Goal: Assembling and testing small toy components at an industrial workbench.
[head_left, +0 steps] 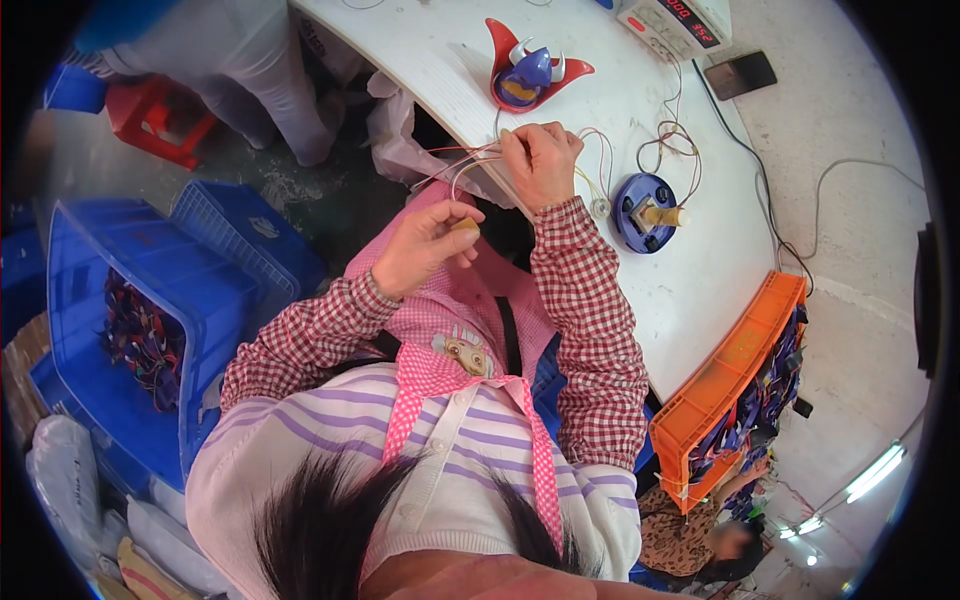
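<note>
My left hand point(432, 243) is closed in a pinch on a small yellowish-brown piece point(466, 224) beside the table edge; a pale wire arches up from near its fingertips. Higher and to the right, my right hand point(542, 165) pinches several thin wires point(470, 155) at the edge of the white table point(590, 110). Just beyond it stands a toy figure point(528, 75), purple with silver horns and red wing-like sides. Right of my right hand lies a round dark-blue toy part point(645, 213) with a pale yellow post on it. Loose coloured wires point(672, 135) run near that part.
A boxy white instrument point(680, 22) with a red display and a black flat object point(740, 76) are at the far right. An orange crate point(715, 375) holds purple parts. At left stand a blue crate point(210, 300) with wired parts, a red stool point(155, 118) and a person point(240, 70).
</note>
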Demonstrator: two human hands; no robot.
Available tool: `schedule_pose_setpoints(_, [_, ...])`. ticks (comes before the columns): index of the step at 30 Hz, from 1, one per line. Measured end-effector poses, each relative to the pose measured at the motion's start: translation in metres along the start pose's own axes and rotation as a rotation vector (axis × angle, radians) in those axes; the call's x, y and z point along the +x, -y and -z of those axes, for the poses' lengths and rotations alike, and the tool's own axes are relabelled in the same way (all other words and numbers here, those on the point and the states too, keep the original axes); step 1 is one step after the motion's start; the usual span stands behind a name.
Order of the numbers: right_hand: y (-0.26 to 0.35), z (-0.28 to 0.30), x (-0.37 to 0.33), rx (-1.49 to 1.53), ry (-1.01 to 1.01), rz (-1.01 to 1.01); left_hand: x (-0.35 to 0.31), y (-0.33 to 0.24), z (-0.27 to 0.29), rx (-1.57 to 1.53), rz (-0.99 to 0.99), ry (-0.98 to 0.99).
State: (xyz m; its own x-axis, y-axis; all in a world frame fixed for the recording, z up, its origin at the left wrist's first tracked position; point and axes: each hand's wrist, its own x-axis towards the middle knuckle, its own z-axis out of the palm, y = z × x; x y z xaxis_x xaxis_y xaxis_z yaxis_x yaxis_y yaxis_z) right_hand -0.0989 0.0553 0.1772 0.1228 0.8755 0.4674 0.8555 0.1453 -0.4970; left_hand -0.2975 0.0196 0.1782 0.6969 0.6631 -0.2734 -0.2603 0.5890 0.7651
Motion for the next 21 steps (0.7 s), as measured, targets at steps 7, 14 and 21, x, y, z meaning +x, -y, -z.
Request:
schedule_pose_setpoints(7, [0.004, 0.003, 0.003, -0.090, 0.082, -0.093, -0.004, -0.006, 0.010, 0.048, -0.061, -0.033])
schedule_pose_setpoints(14, [0.003, 0.005, 0.002, -0.068, 0.105, -0.066, -0.006, -0.010, 0.015, 0.053, -0.082, -0.096])
schedule_pose_setpoints(21, [-0.007, -0.001, -0.009, -0.031, 0.003, -0.004, -0.005, -0.010, 0.016, 0.063, -0.075, -0.107])
